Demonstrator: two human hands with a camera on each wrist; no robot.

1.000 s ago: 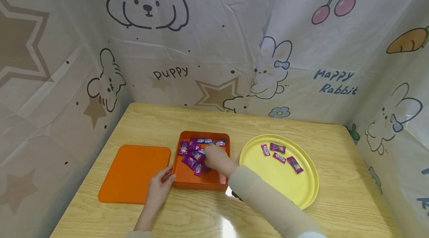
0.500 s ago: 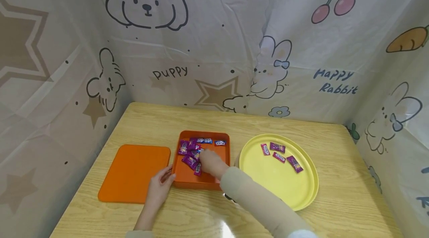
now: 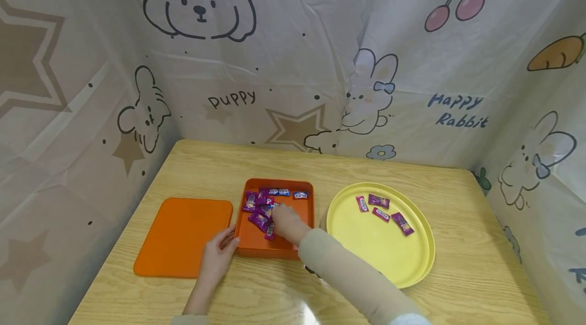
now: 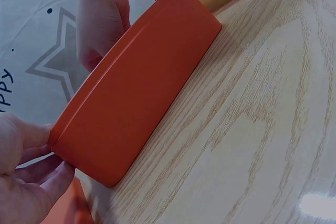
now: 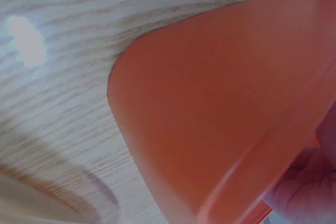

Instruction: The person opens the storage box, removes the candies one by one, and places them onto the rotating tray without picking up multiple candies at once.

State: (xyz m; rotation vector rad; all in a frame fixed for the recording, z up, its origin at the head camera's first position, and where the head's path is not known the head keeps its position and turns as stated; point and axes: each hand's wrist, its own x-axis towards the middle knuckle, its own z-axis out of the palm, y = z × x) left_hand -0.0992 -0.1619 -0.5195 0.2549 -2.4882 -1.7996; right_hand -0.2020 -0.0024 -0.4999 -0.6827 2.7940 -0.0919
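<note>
My left hand (image 3: 217,257) holds the near left corner of the orange box (image 3: 270,253). In the left wrist view its thumb and fingers (image 4: 62,179) pinch the corner from above and below the rim. Inside the box lie several purple-wrapped candies (image 3: 259,222), with a few blue-wrapped ones (image 3: 300,195) along the far wall. My right hand (image 3: 289,224) reaches down into the box at the right side of the candy pile. Its fingertips are hidden, and I cannot tell whether they grip a candy. In the right wrist view the box wall (image 5: 220,103) covers most of that hand.
A flat orange lid (image 3: 183,238) lies left of the box. On the right stands a round yellow tray (image 3: 375,251) with purple (image 3: 403,224) and pink candies (image 3: 381,214) in it. A printed curtain (image 3: 284,60) hangs behind the wooden table (image 3: 274,294).
My right hand has shifted slightly left and toward me inside the box, covering the near right part of the pile. My left hand keeps its hold on the corner.
</note>
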